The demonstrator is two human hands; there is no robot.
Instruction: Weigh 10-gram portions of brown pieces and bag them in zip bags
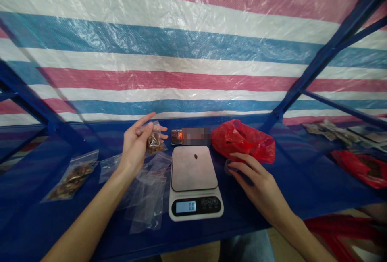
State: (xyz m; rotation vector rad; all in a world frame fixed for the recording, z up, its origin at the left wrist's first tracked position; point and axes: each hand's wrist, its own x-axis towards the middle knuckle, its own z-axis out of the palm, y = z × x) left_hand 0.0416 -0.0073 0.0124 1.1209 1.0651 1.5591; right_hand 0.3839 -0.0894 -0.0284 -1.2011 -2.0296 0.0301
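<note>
My left hand (137,141) pinches a small clear zip bag (155,140) with brown bits inside, its other fingers stretched out. Below it, brown pieces show, partly hidden. My right hand (250,175) has its fingertips closed on a small clear round cup (227,168), mostly covered by the fingers. Just beyond that hand lies a crumpled red plastic bag (242,141). Between the hands stands a white kitchen scale (195,171) reading 0.0, with one dark seed-like piece (195,156) on its plate.
Several flat clear zip bags (148,197) lie left of the scale. Further left is a filled zip bag (72,177). A phone-like device (177,137) lies behind the scale. Blue frame bars (320,58) rise at both sides. Another red bag (363,168) lies far right.
</note>
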